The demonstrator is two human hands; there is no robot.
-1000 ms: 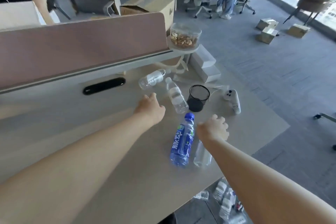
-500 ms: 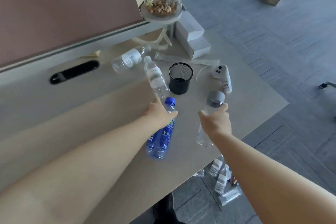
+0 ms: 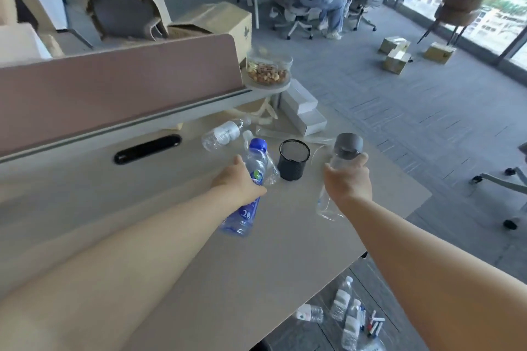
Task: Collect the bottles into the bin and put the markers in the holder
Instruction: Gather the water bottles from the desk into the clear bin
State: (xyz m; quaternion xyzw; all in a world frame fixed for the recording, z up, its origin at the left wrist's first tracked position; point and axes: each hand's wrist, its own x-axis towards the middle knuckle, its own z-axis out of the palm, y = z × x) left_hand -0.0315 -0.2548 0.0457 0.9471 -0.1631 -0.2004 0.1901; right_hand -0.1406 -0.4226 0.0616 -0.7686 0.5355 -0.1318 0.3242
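Observation:
My left hand (image 3: 238,184) grips the blue-capped, blue-labelled bottle (image 3: 248,188), lifted and tilted above the desk (image 3: 185,265). My right hand (image 3: 346,182) holds a clear bottle with a grey cap (image 3: 342,155), raised upright to the right of the black mesh holder (image 3: 294,159). A clear bottle (image 3: 221,134) lies on its side near the divider. Another clear bottle (image 3: 271,171) lies behind my left hand, mostly hidden. On the floor below the desk edge lie several bottles (image 3: 342,305) and some markers (image 3: 373,322).
A brown divider (image 3: 114,88) runs along the desk's back with a black cable slot (image 3: 147,148). A jar of nuts (image 3: 268,70) sits on a small shelf beside white boxes (image 3: 302,108). The desk edge drops off to the right. Office chairs and cardboard boxes stand beyond.
Both hands closed on bottles and lifted them: the left raised the blue bottle off the desk, the right raised the grey-capped bottle higher. The camera view tilted up.

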